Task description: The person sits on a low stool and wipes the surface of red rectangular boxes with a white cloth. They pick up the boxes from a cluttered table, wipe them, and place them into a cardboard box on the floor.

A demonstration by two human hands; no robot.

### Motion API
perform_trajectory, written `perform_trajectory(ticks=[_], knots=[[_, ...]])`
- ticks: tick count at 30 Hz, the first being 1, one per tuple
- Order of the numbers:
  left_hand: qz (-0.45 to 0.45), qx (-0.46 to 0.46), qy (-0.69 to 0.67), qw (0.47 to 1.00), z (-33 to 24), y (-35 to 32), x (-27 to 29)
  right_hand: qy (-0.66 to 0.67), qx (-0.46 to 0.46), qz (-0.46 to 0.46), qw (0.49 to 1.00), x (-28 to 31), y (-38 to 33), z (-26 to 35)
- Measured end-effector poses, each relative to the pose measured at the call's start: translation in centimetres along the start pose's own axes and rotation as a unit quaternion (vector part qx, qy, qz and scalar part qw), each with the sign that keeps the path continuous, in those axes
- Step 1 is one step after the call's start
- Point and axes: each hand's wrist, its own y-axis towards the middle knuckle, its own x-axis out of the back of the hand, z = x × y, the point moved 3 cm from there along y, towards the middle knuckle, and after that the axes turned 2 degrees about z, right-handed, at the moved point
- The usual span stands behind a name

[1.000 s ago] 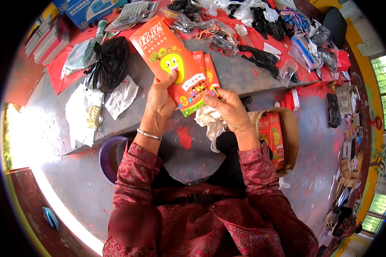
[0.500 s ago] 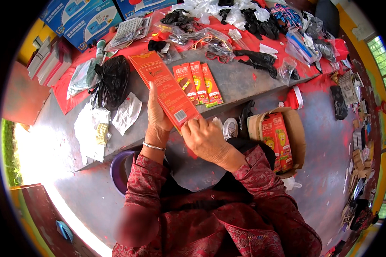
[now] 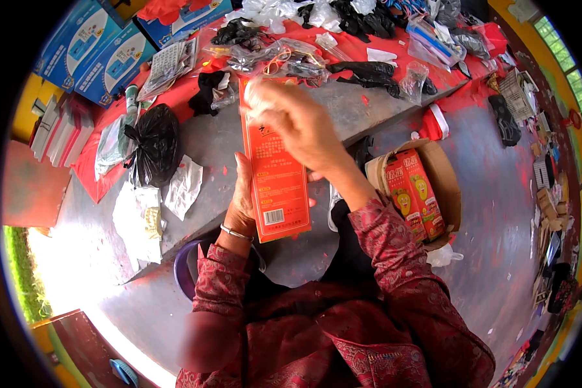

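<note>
Change: half a second ago I held the orange box tilted and low over the table edge; now it stands upright in front of me, printed back toward me, and my right hand has risen to its top end.
Orange box: long, flat carton, upright above the near edge of the grey table, held off the surface.
Left hand: behind the box's lower left edge, fingers wrapped around it; a thin metal bangle sits on my wrist just below the box.
Right hand: at the box's top end, fingers curled narrow around something pale and blurred; I cannot tell what it is.
Black bag: knotted plastic, on the table left of the box, well apart from it.
White wrappers: crumpled, between the black bag and the box, near the table edge.
Cardboard carton: on the floor right of the box, open, with 2 orange boxes of the same kind lying in it.
Blue boxes: stacked far up and left of the box, past the red cloth.
Black gloves: lying on the table above and right of the box.
</note>
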Motion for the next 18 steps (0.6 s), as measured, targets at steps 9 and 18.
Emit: perform_trajectory(ticks=[9,18], knots=[[-0.011,-0.257,0.058,0.965,-5.2,-0.6,3.4,-0.014,0.044,0.227,0.973,-5.4,-7.0,4.2],[-0.011,-0.22,-0.013,0.975,-5.6,-2.0,1.1,0.114,-0.175,0.33,0.921,0.1,-6.6,2.7]])
